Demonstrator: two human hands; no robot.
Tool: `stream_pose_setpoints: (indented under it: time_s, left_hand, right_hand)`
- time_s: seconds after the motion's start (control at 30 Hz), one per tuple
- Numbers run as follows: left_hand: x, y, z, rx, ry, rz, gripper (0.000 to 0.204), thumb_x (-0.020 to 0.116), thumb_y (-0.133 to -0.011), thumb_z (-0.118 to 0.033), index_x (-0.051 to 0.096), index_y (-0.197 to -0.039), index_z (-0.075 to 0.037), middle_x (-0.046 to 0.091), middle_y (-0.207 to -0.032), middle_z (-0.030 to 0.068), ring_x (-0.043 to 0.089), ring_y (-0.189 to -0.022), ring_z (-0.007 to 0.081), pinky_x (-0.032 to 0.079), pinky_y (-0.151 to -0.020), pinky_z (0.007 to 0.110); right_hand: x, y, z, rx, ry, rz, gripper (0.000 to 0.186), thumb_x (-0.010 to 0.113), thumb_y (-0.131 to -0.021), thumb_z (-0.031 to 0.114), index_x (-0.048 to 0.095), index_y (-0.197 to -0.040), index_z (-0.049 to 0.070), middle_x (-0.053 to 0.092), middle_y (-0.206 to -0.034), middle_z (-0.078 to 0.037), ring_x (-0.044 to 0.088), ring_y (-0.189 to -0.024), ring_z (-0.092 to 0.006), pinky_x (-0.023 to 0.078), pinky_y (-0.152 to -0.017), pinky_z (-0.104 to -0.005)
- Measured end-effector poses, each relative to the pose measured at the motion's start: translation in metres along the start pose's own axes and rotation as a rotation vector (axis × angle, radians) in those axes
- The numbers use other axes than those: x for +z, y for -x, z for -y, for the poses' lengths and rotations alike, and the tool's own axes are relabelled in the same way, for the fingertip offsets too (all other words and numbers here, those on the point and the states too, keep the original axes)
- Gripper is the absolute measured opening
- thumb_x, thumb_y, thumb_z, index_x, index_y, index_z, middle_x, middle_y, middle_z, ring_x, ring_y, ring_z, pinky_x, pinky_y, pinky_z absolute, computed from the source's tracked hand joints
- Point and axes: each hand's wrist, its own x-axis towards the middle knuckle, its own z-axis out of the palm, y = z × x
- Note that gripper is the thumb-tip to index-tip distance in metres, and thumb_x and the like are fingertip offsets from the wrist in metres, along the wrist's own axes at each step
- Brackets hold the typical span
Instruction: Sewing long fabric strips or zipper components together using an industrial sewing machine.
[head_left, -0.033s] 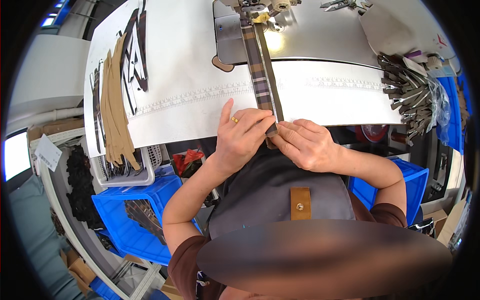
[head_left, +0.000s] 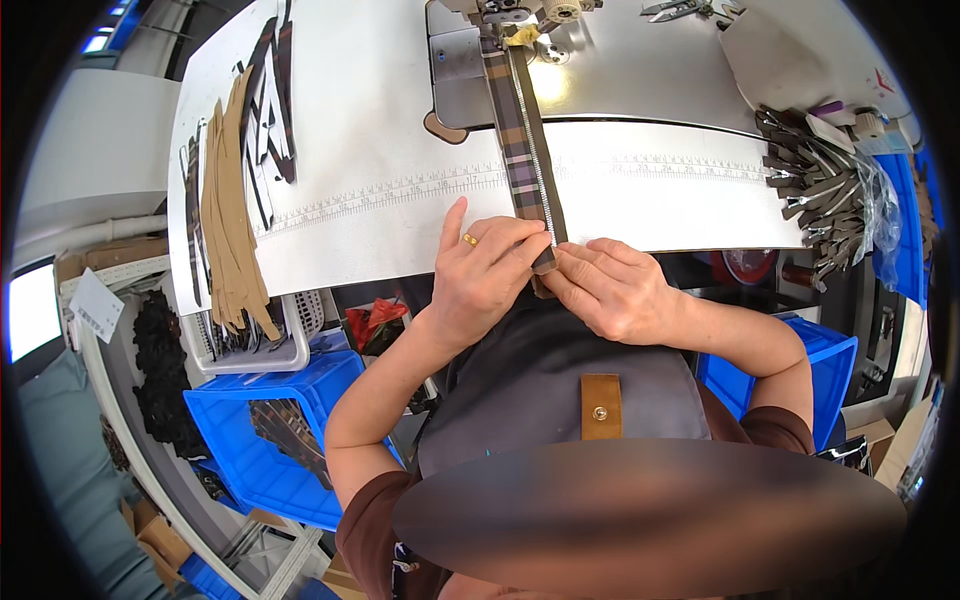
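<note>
A dark brown zipper (head_left: 540,165) with silver teeth lies along a plaid fabric strip (head_left: 512,140). Both run from under the sewing machine's presser foot area (head_left: 510,30) toward me, down to the table's front edge. My left hand (head_left: 483,270), with a gold ring, pinches the near end of the strip and zipper from the left. Against its right side, my right hand (head_left: 608,288) is closed, thumb and fingertips on the same end. The fingertips of both hands nearly meet there, so part of the held end is hidden.
Tan fabric strips (head_left: 228,210) and dark strips (head_left: 278,90) hang at the table's left. A bundle of zippers (head_left: 825,195) lies at the right edge. Metal snips (head_left: 675,10) lie far right. Below stand a white basket (head_left: 285,358) and blue crates (head_left: 230,410).
</note>
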Motion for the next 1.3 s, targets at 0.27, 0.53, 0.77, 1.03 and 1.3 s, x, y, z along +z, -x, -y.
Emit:
stream_pose_setpoints:
  time_s: [0.27, 0.53, 0.77, 1.03, 1.3]
  left_hand:
    - [-0.008, 0.0, -0.004, -0.013, 0.006, 0.115, 0.03, 0.069, -0.074, -0.002, 0.069, -0.103, -0.01, 0.066, -0.108, -0.0006, 0.064, -0.095, 0.0152, 0.017, -0.115, 0.047]
    - [-0.01, 0.007, 0.006, 0.009, 0.034, 0.124, 0.032, 0.061, -0.075, 0.004, 0.067, -0.103, -0.008, 0.066, -0.111, 0.0003, 0.063, -0.101, 0.0164, 0.011, -0.117, 0.048]
    - [-0.014, -0.008, 0.017, -0.03, 0.13, 0.178, 0.031, 0.057, -0.078, 0.007, 0.067, -0.102, -0.009, 0.067, -0.11, 0.0017, 0.063, -0.102, 0.0179, 0.015, -0.115, 0.049]
    - [-0.005, -0.092, 0.087, -0.04, -0.303, 0.109, 0.041, 0.065, -0.087, -0.039, 0.065, -0.118, -0.012, 0.06, -0.13, -0.0025, 0.047, -0.128, 0.0237, 0.016, -0.105, 0.067]
    - [-0.006, -0.093, 0.096, -0.148, -0.211, 0.2, 0.04, 0.068, -0.084, -0.04, 0.066, -0.116, -0.015, 0.06, -0.13, -0.005, 0.047, -0.128, 0.0231, 0.011, -0.108, 0.067]
  right_hand:
    - [0.003, 0.005, -0.003, -0.005, -0.01, -0.001, 0.017, 0.069, -0.076, 0.012, 0.067, -0.088, -0.001, 0.068, -0.094, -0.012, 0.067, -0.086, -0.0189, 0.052, -0.075, -0.0293]
    - [-0.006, 0.005, -0.03, 0.164, -0.346, 0.022, 0.041, 0.075, -0.076, 0.017, 0.064, -0.113, 0.001, 0.063, -0.105, -0.012, 0.064, -0.09, -0.0276, 0.054, -0.076, -0.0342]
    - [-0.005, 0.005, -0.033, 0.115, -0.23, 0.16, 0.043, 0.075, -0.074, 0.019, 0.066, -0.113, 0.005, 0.056, -0.111, -0.009, 0.055, -0.105, -0.0251, 0.048, -0.088, -0.0389]
    - [-0.002, -0.004, -0.026, 0.102, -0.226, 0.156, 0.041, 0.073, -0.073, 0.018, 0.066, -0.11, 0.002, 0.058, -0.105, -0.008, 0.057, -0.101, -0.024, 0.047, -0.088, -0.0377]
    - [0.002, -0.001, -0.036, 0.049, -0.279, 0.142, 0.038, 0.066, -0.071, 0.012, 0.067, -0.108, 0.002, 0.059, -0.104, -0.007, 0.057, -0.1, -0.0217, 0.047, -0.085, -0.0361]
